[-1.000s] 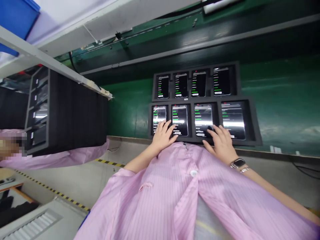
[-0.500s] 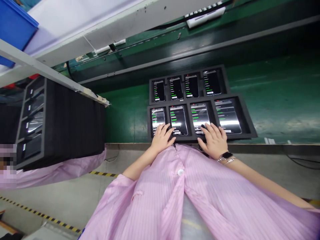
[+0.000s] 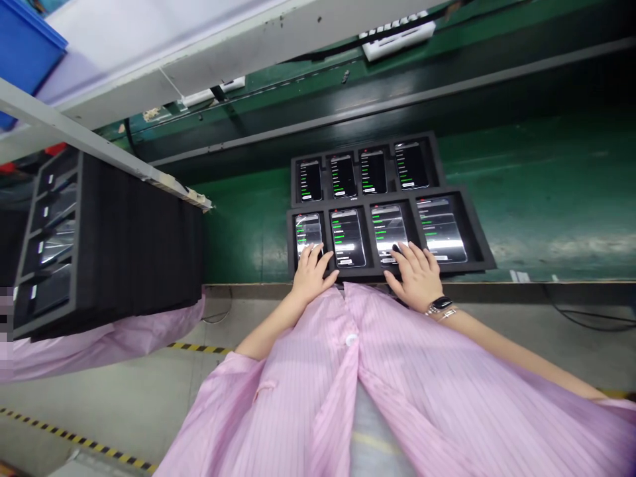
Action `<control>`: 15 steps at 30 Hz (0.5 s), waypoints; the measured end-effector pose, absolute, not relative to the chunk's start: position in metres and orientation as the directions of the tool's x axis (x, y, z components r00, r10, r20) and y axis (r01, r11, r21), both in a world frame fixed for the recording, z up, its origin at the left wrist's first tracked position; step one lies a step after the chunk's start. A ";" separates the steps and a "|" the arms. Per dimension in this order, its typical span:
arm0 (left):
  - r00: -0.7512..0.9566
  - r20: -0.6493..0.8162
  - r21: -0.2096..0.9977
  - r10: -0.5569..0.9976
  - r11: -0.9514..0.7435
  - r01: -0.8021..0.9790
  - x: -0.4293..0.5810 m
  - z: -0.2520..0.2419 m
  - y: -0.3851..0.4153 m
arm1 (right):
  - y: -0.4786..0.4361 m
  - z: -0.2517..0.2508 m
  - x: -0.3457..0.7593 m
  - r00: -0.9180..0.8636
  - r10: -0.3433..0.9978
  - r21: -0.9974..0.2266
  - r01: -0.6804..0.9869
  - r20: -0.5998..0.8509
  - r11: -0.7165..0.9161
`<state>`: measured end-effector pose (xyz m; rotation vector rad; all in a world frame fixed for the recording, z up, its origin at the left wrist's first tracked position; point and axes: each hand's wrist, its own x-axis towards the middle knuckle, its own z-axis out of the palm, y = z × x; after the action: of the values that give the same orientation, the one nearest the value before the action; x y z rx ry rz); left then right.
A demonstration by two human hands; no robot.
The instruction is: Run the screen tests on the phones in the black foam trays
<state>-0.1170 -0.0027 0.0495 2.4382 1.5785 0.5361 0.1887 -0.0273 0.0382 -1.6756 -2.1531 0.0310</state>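
Two black foam trays lie on the green bench, the near tray point(image 3: 328, 248) in front of the far tray point(image 3: 294, 179). Each holds several smartphones, screens up and lit with lines of green and white text. My left hand point(image 3: 312, 277) rests with spread fingers over the near edge, its fingertips on the lower part of the leftmost phone point(image 3: 309, 228). Fingers apart, my right hand point(image 3: 416, 275) lies at the lower end of the third phone point(image 3: 389, 222), beside the rightmost phone point(image 3: 442, 228). A dark spot shows at one right fingertip; I cannot tell what it is.
At left stands a tall stack of black foam trays point(image 3: 139, 238) with phones in the outermost one. A person's pink sleeve point(image 3: 114, 341) reaches along beneath it. A pale metal rail point(image 3: 114, 146) crosses above. A blue bin point(image 3: 30, 50) sits upper left.
The whole view has shifted slightly, so trays and hands appear a little further left. Both hands keep nearly the same place on the near tray.
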 end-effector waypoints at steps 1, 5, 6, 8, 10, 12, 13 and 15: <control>0.368 0.188 0.343 0.911 -0.412 0.844 -0.115 0.051 -0.002 | -0.027 0.038 0.189 -0.193 0.934 -0.271 0.922 0.300 0.277; 0.374 0.157 0.299 0.914 -0.405 0.864 -0.106 0.056 0.003 | -0.025 0.039 0.186 -0.141 0.961 -0.333 0.918 0.240 0.218; 0.381 0.155 0.285 0.912 -0.410 0.866 -0.104 0.057 0.004 | -0.024 0.040 0.185 -0.125 0.967 -0.347 0.917 0.220 0.197; 0.394 0.150 0.269 0.907 -0.421 0.867 -0.101 0.059 0.006 | -0.022 0.042 0.181 -0.113 0.977 -0.356 0.918 0.183 0.173; 0.394 0.145 0.265 0.908 -0.419 0.869 -0.100 0.059 0.008 | -0.021 0.045 0.177 -0.120 0.982 -0.332 0.929 0.149 0.164; 0.383 0.147 0.270 0.912 -0.409 0.871 -0.099 0.058 0.009 | -0.019 0.047 0.174 -0.111 0.987 -0.303 0.942 0.120 0.143; 0.378 0.150 0.275 0.914 -0.406 0.871 -0.099 0.058 0.009 | -0.019 0.048 0.173 -0.101 0.989 -0.293 0.947 0.108 0.129; 0.371 0.153 0.289 0.916 -0.400 0.870 -0.098 0.057 0.009 | -0.018 0.049 0.172 -0.084 0.992 -0.285 0.952 0.093 0.108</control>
<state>-0.0981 0.0086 0.0570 2.4650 1.6203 0.4345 0.1715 -0.0183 0.0490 -1.9264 -2.1259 0.2190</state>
